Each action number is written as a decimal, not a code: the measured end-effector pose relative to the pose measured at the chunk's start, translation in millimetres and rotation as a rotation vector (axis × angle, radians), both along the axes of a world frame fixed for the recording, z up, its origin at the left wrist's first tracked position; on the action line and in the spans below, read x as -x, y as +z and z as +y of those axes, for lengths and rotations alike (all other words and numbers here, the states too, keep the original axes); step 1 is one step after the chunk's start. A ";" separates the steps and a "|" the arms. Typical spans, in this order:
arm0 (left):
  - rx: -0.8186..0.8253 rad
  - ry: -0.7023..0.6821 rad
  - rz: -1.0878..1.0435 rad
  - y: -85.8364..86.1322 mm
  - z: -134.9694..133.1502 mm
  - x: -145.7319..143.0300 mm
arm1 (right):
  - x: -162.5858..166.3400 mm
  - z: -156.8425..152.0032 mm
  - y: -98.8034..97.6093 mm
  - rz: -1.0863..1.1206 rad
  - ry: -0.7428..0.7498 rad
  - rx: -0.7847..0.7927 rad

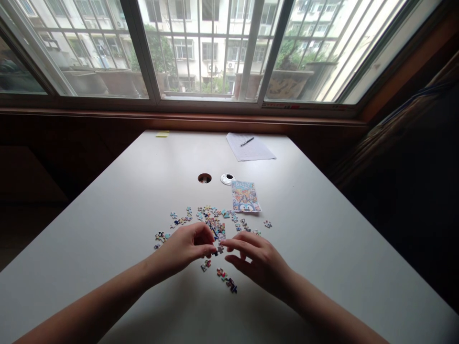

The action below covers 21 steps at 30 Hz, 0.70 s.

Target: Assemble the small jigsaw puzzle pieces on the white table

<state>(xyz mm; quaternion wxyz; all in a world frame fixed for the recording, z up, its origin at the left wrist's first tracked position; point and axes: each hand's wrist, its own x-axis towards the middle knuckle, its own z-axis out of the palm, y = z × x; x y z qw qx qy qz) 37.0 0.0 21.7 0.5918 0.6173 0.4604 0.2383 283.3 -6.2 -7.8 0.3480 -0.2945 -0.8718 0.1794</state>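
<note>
Small colourful jigsaw pieces (211, 220) lie scattered on a white table (322, 248). My left hand (186, 247) is curled, its fingertips pinched on a puzzle piece (218, 250) near the table's middle. My right hand (256, 260) meets it from the right, fingers stretched toward the same piece and touching it. A few loose pieces (225, 279) lie just below both hands. A printed picture card (245, 196) lies beyond the pile.
A sheet of paper (251, 148) with a pen (247, 141) lies at the table's far edge, with a yellow note (162, 134) to its left. A cable hole (204, 178) and its white cap (227, 179) sit mid-table. Windows stand behind; dark furniture stands right.
</note>
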 end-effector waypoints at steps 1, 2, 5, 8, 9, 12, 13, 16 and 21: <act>0.001 -0.013 -0.012 -1.2 -0.2 -3.0 | 0.9 -0.7 -1.1 0.005 0.000 -0.008; -0.001 -0.018 -0.019 -2.7 -0.6 -5.2 | 1.7 -1.2 -2.1 0.011 0.003 -0.014; -0.010 -0.024 -0.019 -7.3 -2.6 -7.6 | 3.5 -1.5 -3.8 0.023 0.013 -0.020; -0.015 -0.015 -0.018 -9.2 -5.3 -5.5 | 5.4 -1.5 -2.9 0.037 0.019 -0.021; -0.012 -0.014 -0.019 -9.2 -6.4 -4.4 | 6.2 -1.7 -2.4 0.041 0.021 -0.021; 0.012 -0.008 -0.026 -9.4 -9.8 -1.6 | 9.3 -2.7 -1.6 0.042 0.032 -0.014; 0.020 -0.004 -0.033 -9.8 -10.9 -0.9 | 10.5 -3.2 -1.8 0.040 0.037 -0.013; 0.047 -0.001 -0.056 -11.4 -12.2 1.0 | 13.7 -4.7 -2.9 0.044 0.040 -0.014; -0.055 0.082 0.005 -10.4 -3.2 12.3 | 10.2 -0.4 -3.4 0.025 -0.042 0.061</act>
